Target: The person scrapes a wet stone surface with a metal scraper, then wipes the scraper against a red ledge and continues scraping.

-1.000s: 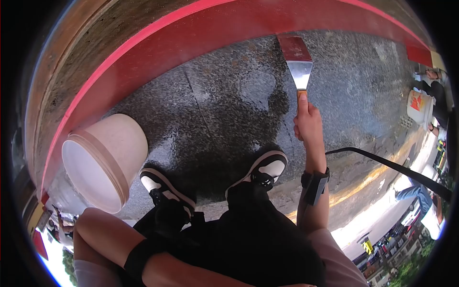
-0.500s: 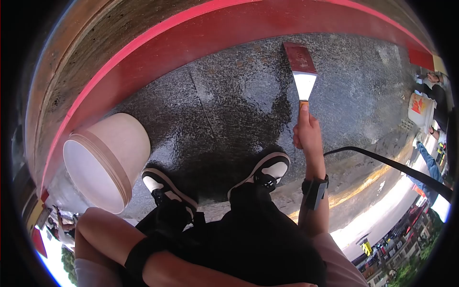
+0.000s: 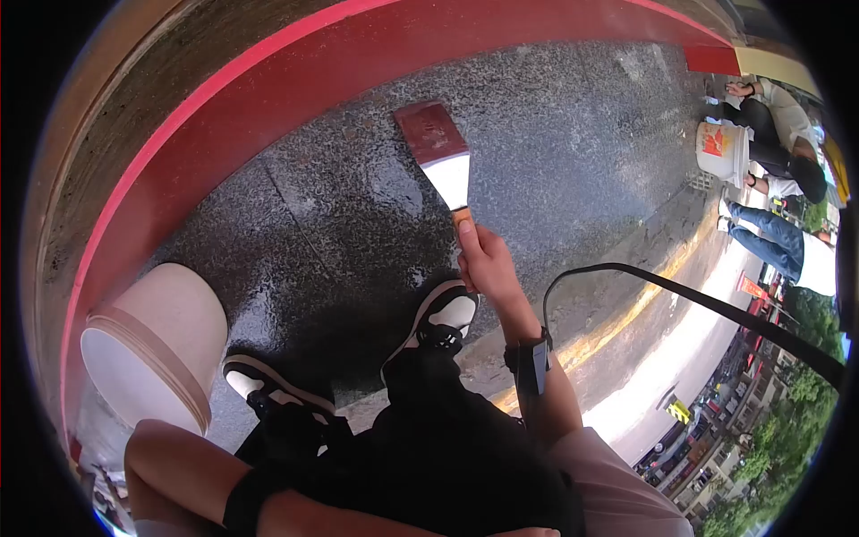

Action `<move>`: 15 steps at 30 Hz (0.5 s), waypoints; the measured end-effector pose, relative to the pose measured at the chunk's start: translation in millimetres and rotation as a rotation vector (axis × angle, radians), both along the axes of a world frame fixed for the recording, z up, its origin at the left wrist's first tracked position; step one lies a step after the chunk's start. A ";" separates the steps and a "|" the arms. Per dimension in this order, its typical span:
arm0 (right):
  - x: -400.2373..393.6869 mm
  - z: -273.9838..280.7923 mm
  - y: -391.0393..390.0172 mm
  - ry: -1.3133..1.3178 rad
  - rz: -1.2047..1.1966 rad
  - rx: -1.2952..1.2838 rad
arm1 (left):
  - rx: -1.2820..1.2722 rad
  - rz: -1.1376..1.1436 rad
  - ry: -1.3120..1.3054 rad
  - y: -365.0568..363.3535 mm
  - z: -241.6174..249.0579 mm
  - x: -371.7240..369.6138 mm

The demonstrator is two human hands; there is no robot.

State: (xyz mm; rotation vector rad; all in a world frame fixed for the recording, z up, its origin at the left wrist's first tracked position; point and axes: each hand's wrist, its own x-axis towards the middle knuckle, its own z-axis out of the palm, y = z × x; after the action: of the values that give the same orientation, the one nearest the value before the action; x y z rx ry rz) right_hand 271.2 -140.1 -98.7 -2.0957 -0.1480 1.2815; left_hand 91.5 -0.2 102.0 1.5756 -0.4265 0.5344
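Note:
My right hand is closed around the orange-brown handle of a wide metal scraper. The scraper's blade points away from me over the wet, dark stone floor, and its far part looks dark red. Whether the blade touches the floor I cannot tell. Only a sliver of my left hand shows at the bottom edge, with its fingers hidden; the left forearm lies across my lap.
A white bucket lies tilted at the left, near my shoe. A red wall base curves along the floor. At the right, a crouching person is beside another white bucket; another person stands near. A black strap crosses the right side.
My view has turned to the right. My right hand and the scraper now appear further left, and the near bucket sits lower and further left. More of the people at the right shows.

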 end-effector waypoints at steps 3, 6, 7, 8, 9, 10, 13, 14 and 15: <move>0.1 -2.9 -15.3 -0.013 -0.188 0.010 | 0.032 0.025 -0.027 16.6 -7.5 17.3; -3.1 -8.3 -39.5 0.093 -0.467 0.044 | 0.043 0.018 -0.054 23.5 -8.4 23.4; -5.9 -9.0 -49.7 0.133 -0.593 0.035 | 0.039 0.007 -0.061 23.3 -9.6 22.9; -9.3 -7.4 -60.8 0.156 -0.623 0.030 | 0.038 -0.016 -0.068 21.4 -9.1 19.6; -12.7 -7.2 -72.3 0.156 -0.628 0.035 | 0.043 -0.035 -0.072 18.7 -7.8 15.4; -16.7 -7.2 -84.7 0.111 -0.542 0.001 | 0.044 -0.070 -0.072 13.4 -6.2 10.6; -8.9 1.7 -99.4 0.049 -0.425 -0.082 | 0.030 -0.141 -0.088 -8.0 1.2 -6.9; -2.7 5.0 -96.4 0.027 -0.443 -0.117 | 0.025 -0.174 -0.094 -15.9 4.0 -12.4; 3.7 8.9 -94.5 0.005 -0.460 -0.155 | 0.014 -0.200 -0.106 -21.9 6.5 -16.5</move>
State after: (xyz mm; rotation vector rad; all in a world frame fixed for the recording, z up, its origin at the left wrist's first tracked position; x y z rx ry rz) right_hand 274.9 -234.5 -89.8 -2.0905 0.4261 1.0414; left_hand 75.0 -22.0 108.6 1.5028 -0.6618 0.4628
